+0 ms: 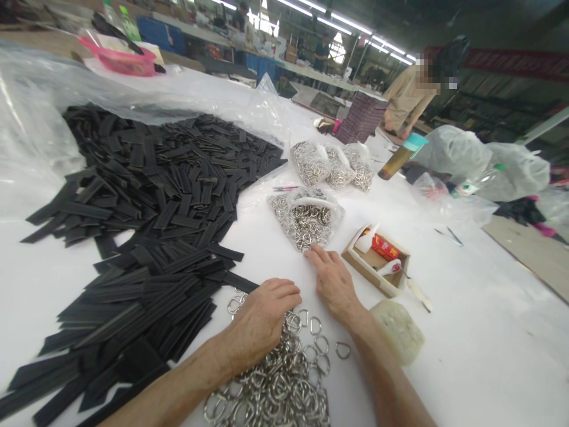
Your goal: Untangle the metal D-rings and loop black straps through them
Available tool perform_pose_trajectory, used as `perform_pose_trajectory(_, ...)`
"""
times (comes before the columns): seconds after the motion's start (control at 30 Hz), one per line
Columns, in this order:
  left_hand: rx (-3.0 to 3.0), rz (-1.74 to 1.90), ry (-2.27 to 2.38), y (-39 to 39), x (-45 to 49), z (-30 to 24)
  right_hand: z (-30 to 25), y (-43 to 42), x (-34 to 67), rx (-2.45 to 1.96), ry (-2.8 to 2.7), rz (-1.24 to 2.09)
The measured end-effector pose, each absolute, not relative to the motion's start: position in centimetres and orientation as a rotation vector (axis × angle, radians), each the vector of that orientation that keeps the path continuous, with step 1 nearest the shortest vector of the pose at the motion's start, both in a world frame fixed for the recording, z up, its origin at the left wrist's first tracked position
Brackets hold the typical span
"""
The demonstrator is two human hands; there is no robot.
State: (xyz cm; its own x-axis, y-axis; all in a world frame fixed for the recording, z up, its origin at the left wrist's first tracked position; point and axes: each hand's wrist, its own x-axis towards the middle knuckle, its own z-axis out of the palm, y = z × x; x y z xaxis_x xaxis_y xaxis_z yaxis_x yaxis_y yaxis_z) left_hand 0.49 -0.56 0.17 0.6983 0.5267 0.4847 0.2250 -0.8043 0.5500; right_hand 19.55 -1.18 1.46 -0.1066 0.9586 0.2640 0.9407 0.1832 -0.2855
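Desk [480,338], white-topped, bearing the following. Rings [284,379], metal, D-shaped, 1 loose heap at the near edge of the view, below and between the forearms, with a few strays on its right side. Left hand [269,311], palm down over the upper part of the heap, fingers together and bent; fingertips partly hidden, so whether it grips anything cannot be told. Right hand [334,281], fingers extended and slightly curved, forefinger at the near edge of a bag [306,216]; whether a ring is pinched there cannot be told. Said bag: clear plastic, filled with more rings, just beyond both hands. Strips [178,178], black, flat, 1 large mass covering the left side, long pieces nearer, short pieces farther; 1 strip end reaches the left hand. Behind the bag, 3 filled bags [329,165] side by side. Right of the right hand, 1 open box [364,273], cardboard, containing a red packet [386,247] and white items. Beside the right forearm, 1 pale block [400,332], partly covered by it. Farther off: 1 cup [400,157], teal lid; 1 purple stack [360,117]; 1 pink basket [127,64], upper left; 1 person [409,89] standing beyond the stack.
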Motion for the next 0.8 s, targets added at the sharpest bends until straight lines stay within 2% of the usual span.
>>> perform_pose_trajectory(0.13,2.455,0.905,0.584,-0.6,0.5,-0.1,2.0,-1.6,20.2,-1.579,-1.92,0.351)
perform_pose_trajectory(0.23,2.45,0.905,0.599,-0.7,0.5,-0.2,2.4,-1.9,20.9,-1.576,-1.754,0.397)
perform_pose_trajectory(0.5,2.463,0.906,0.588,-0.6,0.5,0.1,2.7,-2.2,20.0,-1.718,-1.806,0.37)
perform_pose_trajectory(0.8,2.474,0.927,0.588,-0.6,0.6,0.0,2.4,-2.3,18.6,-1.999,-1.997,0.155)
